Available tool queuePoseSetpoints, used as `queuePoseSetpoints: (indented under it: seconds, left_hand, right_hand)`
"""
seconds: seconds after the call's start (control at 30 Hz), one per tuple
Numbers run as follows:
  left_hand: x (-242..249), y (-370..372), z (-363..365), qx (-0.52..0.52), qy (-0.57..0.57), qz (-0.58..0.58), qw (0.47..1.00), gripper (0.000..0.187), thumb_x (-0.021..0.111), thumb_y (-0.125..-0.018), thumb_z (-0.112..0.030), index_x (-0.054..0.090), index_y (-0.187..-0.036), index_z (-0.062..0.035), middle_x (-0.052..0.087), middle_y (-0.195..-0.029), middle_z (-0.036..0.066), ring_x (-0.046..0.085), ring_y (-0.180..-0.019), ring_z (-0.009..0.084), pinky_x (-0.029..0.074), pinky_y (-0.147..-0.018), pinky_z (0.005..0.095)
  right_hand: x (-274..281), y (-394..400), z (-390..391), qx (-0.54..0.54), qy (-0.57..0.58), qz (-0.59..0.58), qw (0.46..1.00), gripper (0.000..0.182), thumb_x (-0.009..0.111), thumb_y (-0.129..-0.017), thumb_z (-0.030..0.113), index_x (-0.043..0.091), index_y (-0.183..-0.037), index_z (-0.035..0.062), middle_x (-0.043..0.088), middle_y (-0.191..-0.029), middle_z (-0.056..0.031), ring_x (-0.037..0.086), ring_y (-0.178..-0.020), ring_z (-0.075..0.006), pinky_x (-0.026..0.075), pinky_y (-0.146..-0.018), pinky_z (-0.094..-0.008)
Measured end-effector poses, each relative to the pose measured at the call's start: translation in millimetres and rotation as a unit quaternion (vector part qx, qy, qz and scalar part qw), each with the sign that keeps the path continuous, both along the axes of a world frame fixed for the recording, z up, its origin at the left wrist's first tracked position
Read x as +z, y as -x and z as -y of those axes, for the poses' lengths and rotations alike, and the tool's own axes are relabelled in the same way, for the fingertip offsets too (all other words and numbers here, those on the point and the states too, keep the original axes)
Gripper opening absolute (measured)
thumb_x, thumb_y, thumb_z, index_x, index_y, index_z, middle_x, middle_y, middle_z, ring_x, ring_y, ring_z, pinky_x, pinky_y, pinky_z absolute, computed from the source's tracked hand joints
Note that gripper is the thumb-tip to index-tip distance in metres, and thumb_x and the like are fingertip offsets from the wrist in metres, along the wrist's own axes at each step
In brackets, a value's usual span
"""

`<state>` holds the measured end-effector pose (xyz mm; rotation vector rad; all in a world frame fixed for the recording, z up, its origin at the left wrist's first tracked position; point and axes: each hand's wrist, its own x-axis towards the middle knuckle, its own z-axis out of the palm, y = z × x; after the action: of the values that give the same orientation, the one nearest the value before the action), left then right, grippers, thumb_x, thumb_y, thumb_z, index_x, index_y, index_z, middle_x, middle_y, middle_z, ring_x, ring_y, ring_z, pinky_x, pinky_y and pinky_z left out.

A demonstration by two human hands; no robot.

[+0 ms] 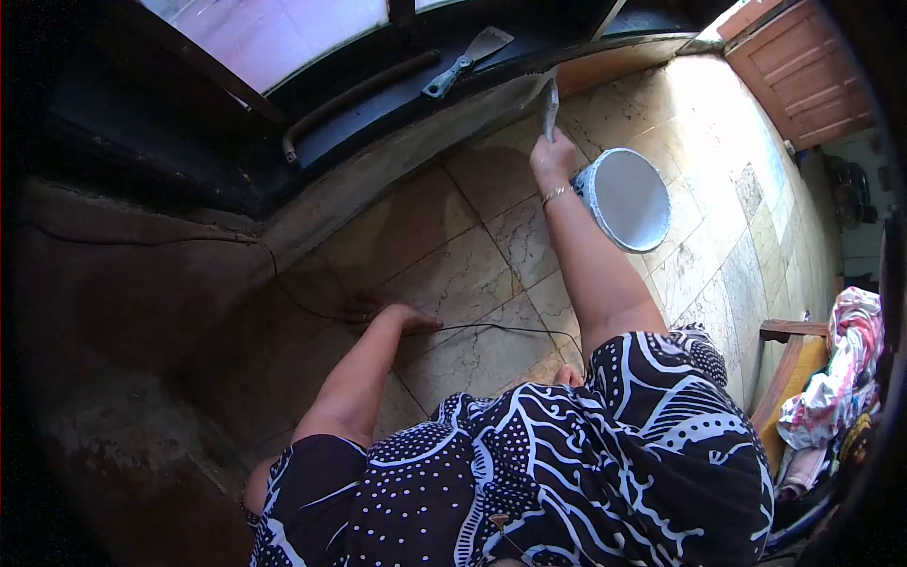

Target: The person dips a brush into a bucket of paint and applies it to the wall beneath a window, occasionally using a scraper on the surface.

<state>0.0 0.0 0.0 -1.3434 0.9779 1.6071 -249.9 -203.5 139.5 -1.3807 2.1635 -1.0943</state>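
My right hand (553,159) is wrapped round a putty knife (550,111), which points up toward the low wall (453,132) below the window ledge. Its pale grey blade, seen nearly edge-on, is close to the wall's face. Just beside my right wrist stands a bucket (633,200) with a white-smeared rim and a pale inside. My left hand (402,317) rests on the tiled floor (453,255) in shadow, fingers stretched out to the left. A thin black cable (491,326) runs along the floor by this hand.
On the dark ledge (364,113) lie a second putty knife (463,66) and a dark rod with a bent end (359,99). A wooden door (803,76) is at the upper right. Cloths (836,369) hang over a wooden chair (789,378) at the right.
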Motion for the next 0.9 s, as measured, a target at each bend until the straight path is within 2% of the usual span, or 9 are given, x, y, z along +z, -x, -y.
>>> queuePoseSetpoints:
  seconds: [0.07,0.17,0.27,0.4,0.5,0.57,0.63,0.8,0.9]
  left_hand:
    - [-47.7,-0.3,-4.5,0.017,0.074,-0.045,0.996,0.088,0.065,-0.070,-0.064,0.032,-0.136,-0.0153,0.027,-0.144,0.010,0.028,-0.132,0.0206,0.023,-0.109,0.0311]
    - [-54.7,-13.7,-19.3,0.042,0.176,-0.098,0.979,0.081,0.068,-0.063,-0.069,0.062,-0.118,-0.0087,0.053,-0.130,0.013,0.048,-0.122,0.0247,0.036,-0.102,0.0346]
    - [80.4,1.9,-13.1,0.070,0.181,-0.002,0.981,0.082,0.067,-0.064,-0.069,0.061,-0.118,-0.0090,0.052,-0.131,0.011,0.047,-0.123,0.0235,0.036,-0.102,0.0343]
    - [62.6,-0.4,-11.7,0.031,0.201,-0.003,0.979,0.081,0.067,-0.064,-0.069,0.062,-0.117,-0.0089,0.052,-0.131,0.011,0.047,-0.123,0.0245,0.037,-0.102,0.0345]
    - [61.6,1.5,-12.7,0.059,0.174,-0.017,0.983,0.079,0.067,-0.064,-0.068,0.062,-0.118,-0.0101,0.051,-0.132,0.011,0.048,-0.122,0.0253,0.037,-0.101,0.0349]
    - [39.1,1.9,-13.9,0.026,0.189,0.044,0.981,0.077,0.066,-0.065,-0.068,0.061,-0.119,-0.0128,0.051,-0.133,0.010,0.048,-0.122,0.0252,0.037,-0.102,0.0342]
    - [52.3,0.9,-11.2,0.030,0.201,0.006,0.979,0.079,0.068,-0.064,-0.067,0.060,-0.120,-0.0123,0.051,-0.133,0.011,0.049,-0.121,0.0252,0.038,-0.101,0.0342]
    - [34.5,-5.2,-15.3,0.036,0.226,-0.028,0.973,0.092,0.074,-0.054,-0.068,0.058,-0.122,-0.0080,0.052,-0.132,0.012,0.050,-0.120,0.0257,0.040,-0.099,0.0349]
    - [21.1,-5.4,-19.1,0.083,0.216,0.032,0.972,0.100,0.076,-0.047,-0.069,0.058,-0.122,-0.0055,0.052,-0.131,0.013,0.050,-0.119,0.0261,0.041,-0.098,0.0357]
  right_hand:
    - [5.2,7.1,17.0,0.024,-0.027,-0.056,0.998,0.028,0.047,-0.081,0.016,0.063,-0.101,0.0053,0.063,-0.091,-0.0271,0.061,-0.087,-0.0411,0.047,-0.078,-0.0473]
    - [10.6,-13.6,15.8,0.055,-0.071,-0.097,0.991,0.028,0.047,-0.082,0.020,0.062,-0.102,0.0071,0.062,-0.097,-0.0244,0.060,-0.089,-0.0411,0.048,-0.079,-0.0471]
    - [25.9,-42.3,-41.3,0.090,-0.095,-0.182,0.974,0.025,0.048,-0.085,0.022,0.062,-0.104,0.0124,0.059,-0.100,-0.0183,0.060,-0.093,-0.0386,0.048,-0.079,-0.0467]
    - [68.3,-44.4,-67.2,0.223,-0.102,-0.326,0.913,0.022,0.050,-0.084,0.020,0.063,-0.101,0.0160,0.057,-0.096,-0.0156,0.061,-0.089,-0.0349,0.049,-0.076,-0.0441]
    - [98.4,-37.4,-57.4,0.224,-0.051,-0.390,0.892,0.019,0.049,-0.087,0.025,0.065,-0.097,0.0214,0.057,-0.092,-0.0140,0.061,-0.084,-0.0340,0.048,-0.072,-0.0453]
    - [115.3,-37.9,-60.4,0.242,-0.034,-0.393,0.886,0.018,0.050,-0.086,0.025,0.065,-0.096,0.0219,0.057,-0.091,-0.0131,0.060,-0.083,-0.0337,0.049,-0.071,-0.0453]
    - [128.1,-56.2,-73.0,0.340,-0.033,-0.404,0.848,0.018,0.051,-0.085,0.024,0.065,-0.097,0.0220,0.056,-0.089,-0.0128,0.060,-0.082,-0.0330,0.049,-0.070,-0.0447]
    - [107.9,-113.9,-123.0,0.481,0.097,-0.276,0.826,0.025,0.055,-0.081,0.016,0.064,-0.105,0.0189,0.054,-0.087,-0.0105,0.060,-0.079,-0.0293,0.049,-0.065,-0.0417]
    - [99.3,-126.1,-125.2,0.507,0.133,-0.233,0.819,0.028,0.056,-0.080,0.013,0.063,-0.106,0.0169,0.053,-0.086,-0.0103,0.059,-0.077,-0.0286,0.049,-0.063,-0.0404]
